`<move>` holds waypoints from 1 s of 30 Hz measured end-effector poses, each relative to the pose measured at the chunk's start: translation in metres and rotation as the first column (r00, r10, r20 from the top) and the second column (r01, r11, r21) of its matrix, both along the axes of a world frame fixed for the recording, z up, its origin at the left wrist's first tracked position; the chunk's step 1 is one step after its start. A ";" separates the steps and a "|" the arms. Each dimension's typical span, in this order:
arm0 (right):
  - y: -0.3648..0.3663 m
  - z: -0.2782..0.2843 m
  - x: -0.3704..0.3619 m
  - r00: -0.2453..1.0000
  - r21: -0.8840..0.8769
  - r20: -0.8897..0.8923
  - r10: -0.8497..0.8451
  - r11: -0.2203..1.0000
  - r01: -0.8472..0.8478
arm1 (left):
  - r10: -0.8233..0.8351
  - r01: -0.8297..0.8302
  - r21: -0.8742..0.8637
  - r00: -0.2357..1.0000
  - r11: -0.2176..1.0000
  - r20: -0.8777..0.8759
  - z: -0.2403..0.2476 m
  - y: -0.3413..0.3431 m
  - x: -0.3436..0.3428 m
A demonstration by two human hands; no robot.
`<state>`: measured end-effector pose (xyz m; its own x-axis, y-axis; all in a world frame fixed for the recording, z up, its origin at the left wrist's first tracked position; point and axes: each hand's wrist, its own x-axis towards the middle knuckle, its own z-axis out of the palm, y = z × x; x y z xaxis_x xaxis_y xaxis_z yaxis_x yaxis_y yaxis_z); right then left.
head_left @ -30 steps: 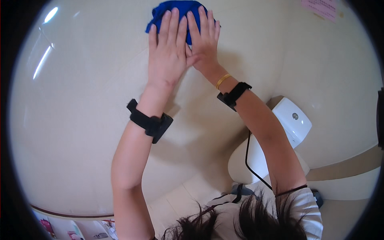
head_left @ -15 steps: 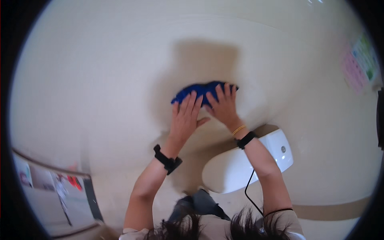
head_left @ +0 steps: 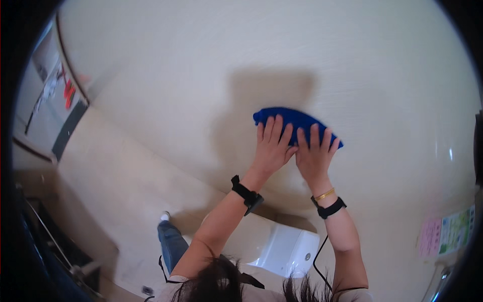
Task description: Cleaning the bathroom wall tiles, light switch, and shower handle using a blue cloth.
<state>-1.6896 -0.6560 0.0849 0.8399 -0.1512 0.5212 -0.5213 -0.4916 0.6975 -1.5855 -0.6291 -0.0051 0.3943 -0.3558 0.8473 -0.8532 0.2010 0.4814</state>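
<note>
A blue cloth point(head_left: 298, 118) lies spread against the pale wall point(head_left: 166, 75), its upper edge curved and its right end tapering to a point. My left hand point(head_left: 272, 150) presses flat on its left part, fingers stretched out. On the right part lies my right hand point(head_left: 314, 157), also flat with fingers apart. The two thumbs nearly meet below the cloth's lower edge. Both wrists wear black straps, and the right one also has a thin gold bracelet. Palms cover some of the cloth.
A white toilet point(head_left: 289, 246) stands below my forearms, partly hidden by them. Pink and green paper sheets point(head_left: 455, 232) hang on the wall at the right, above a shiny metal fixture point(head_left: 443, 279). At the far left is a doorway point(head_left: 75, 113). A black cable runs beside my right arm.
Both hands and the cloth have moved right across the wall, and the cloth now slants down to the right. The view has turned, so the toilet and doorway appear shifted.
</note>
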 end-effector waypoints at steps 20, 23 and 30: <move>-0.015 -0.103 0.015 0.803 0.378 -0.461 0.378 0.902 -0.207 | -0.031 -0.046 -0.096 0.738 0.994 -0.674 -0.136 0.003 -0.058; -0.003 -0.048 0.085 0.833 0.318 -0.317 0.453 0.878 -0.357 | 0.028 -0.164 -0.131 0.721 0.978 -0.693 -0.064 0.002 0.009; -0.014 -0.063 0.145 0.827 0.269 -0.271 0.492 0.864 -0.426 | 0.060 -0.277 -0.190 0.695 0.942 -0.716 -0.077 -0.024 0.066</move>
<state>-1.5447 -0.6696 0.0216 0.9502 0.2271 0.2135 0.0339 -0.7563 0.6534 -1.5190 -0.6533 -0.0817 0.9346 -0.0315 0.3543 -0.3298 0.2967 0.8962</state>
